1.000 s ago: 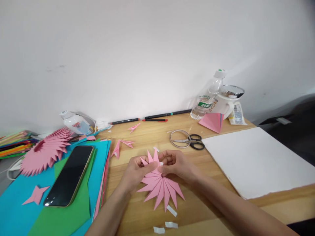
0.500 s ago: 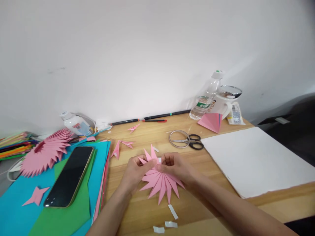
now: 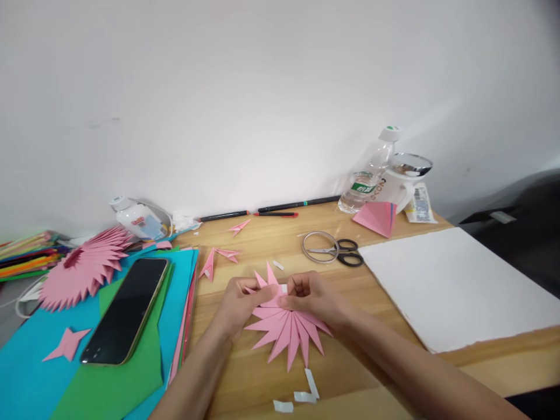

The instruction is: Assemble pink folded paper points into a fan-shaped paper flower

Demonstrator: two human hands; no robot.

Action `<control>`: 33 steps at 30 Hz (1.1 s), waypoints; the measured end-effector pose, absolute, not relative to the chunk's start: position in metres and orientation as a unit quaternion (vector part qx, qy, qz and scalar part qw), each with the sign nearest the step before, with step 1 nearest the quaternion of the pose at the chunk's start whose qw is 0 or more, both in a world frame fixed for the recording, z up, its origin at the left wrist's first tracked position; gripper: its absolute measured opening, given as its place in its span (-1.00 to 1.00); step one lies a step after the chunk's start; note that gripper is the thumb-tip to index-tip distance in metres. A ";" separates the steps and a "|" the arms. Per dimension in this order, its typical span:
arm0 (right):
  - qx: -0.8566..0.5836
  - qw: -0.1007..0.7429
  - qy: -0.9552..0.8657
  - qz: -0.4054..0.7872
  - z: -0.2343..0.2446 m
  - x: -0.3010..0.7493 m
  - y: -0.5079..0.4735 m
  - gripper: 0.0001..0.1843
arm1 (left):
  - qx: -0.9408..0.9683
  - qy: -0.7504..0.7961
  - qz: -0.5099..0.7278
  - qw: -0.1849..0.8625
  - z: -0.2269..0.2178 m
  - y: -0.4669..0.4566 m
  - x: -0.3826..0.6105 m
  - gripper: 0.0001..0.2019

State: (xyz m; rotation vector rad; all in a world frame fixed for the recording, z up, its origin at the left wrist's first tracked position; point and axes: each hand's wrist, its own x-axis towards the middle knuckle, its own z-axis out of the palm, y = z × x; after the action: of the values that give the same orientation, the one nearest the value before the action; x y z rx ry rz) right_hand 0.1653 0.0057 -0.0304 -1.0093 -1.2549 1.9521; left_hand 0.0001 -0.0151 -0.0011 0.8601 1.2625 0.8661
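Observation:
A pink folded-paper fan with long pointed tips (image 3: 286,335) is spread in a partial ring between my hands, above the wooden table. My left hand (image 3: 245,303) pinches its upper left part between thumb and fingers. On the upper right, my right hand (image 3: 312,296) closes thumb and fingers on the fan's edge. A small white strip (image 3: 284,288) shows at the paper between both hands. Several white strips (image 3: 305,397) lie just below the fan, and another white strip (image 3: 278,265) lies behind it.
Scissors (image 3: 347,252) and a ring (image 3: 321,247) lie behind my right hand. White board (image 3: 459,286) covers the right side. On the left are a phone (image 3: 125,312), coloured sheets (image 3: 26,361) and a large pink paper ring (image 3: 56,286). A water bottle (image 3: 371,172) leans at the back.
The fan has tilted slightly between my hands, its lower tips shifting a little right and down. Both hands keep their grip. The loose strip beneath it now touches another one.

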 end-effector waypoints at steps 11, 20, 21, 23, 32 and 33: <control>-0.363 0.403 -0.551 0.634 -0.033 0.171 0.013 -0.77 | 0.360 0.574 0.340 0.653 0.004 -0.011 -0.006 -0.67; -0.272 0.378 -0.798 0.382 -0.023 0.177 0.016 -0.80 | 0.393 0.572 0.296 0.656 0.005 -0.010 -0.011 -0.73; -0.271 0.375 -0.803 0.376 -0.024 0.177 0.016 -0.81 | 0.392 0.572 0.294 0.658 0.005 -0.010 -0.012 -0.73; -0.269 0.372 -0.814 0.356 -0.025 0.177 0.015 -0.82 | 0.392 0.578 0.286 0.656 0.005 -0.010 -0.012 -0.73; -0.240 0.348 -0.861 0.282 -0.031 0.175 0.014 -0.83 | 0.394 0.597 0.259 0.649 0.003 -0.009 -0.012 -0.70; -0.234 0.348 -0.867 0.270 -0.033 0.175 0.014 -0.84 | 0.392 0.601 0.258 0.647 0.002 -0.009 -0.012 -0.69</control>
State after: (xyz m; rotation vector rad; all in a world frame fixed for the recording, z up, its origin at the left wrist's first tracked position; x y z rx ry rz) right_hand 0.1753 0.0136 -0.0331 -0.6063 -2.2468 0.7008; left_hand -0.0117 -0.0092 0.0024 0.8923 1.3668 0.5867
